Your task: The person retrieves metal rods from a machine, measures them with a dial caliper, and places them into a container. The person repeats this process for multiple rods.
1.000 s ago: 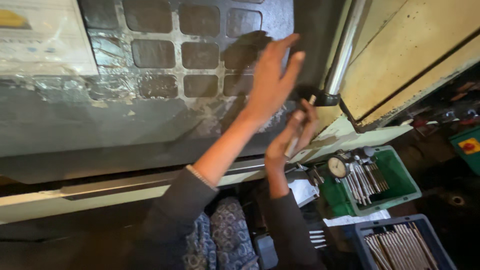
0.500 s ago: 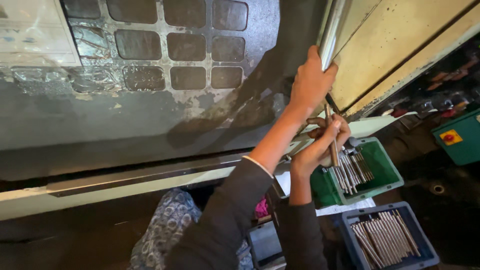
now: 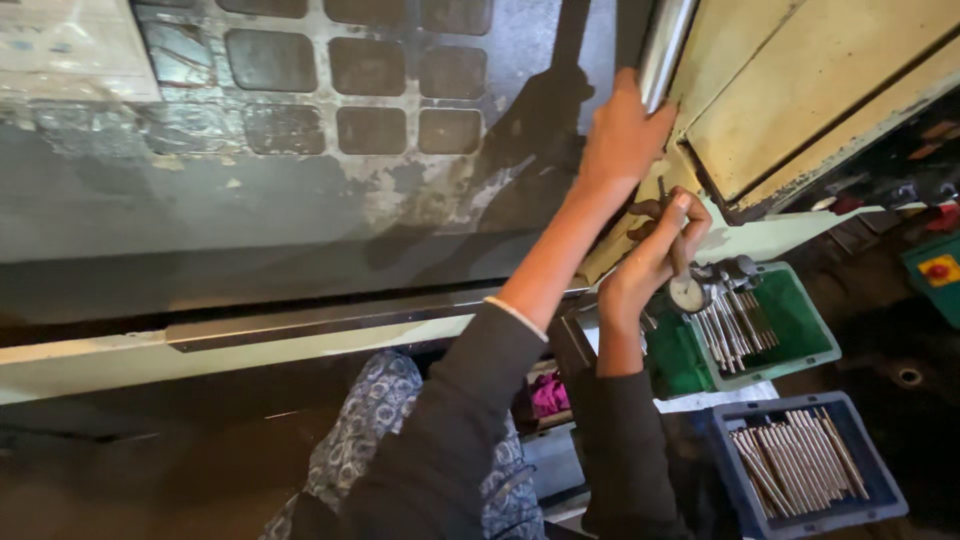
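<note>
At far left a pale sheet is fixed to the grimy machine door; beside it a grid of dark square panes fills the door's upper part; below runs a dark rail over a cream sill. Further right the left hand reaches up, its grip closed round the bright metal bar handle at the door's edge; just below it the right hand has its grip pinching a slim rod-like tool, with a small round dial gauge right at its fingers. Beyond these stands a cream cabinet panel; lower right, a green tray holds metal rods and a blue tray holds more; a red button sits at the far right edge.
</note>
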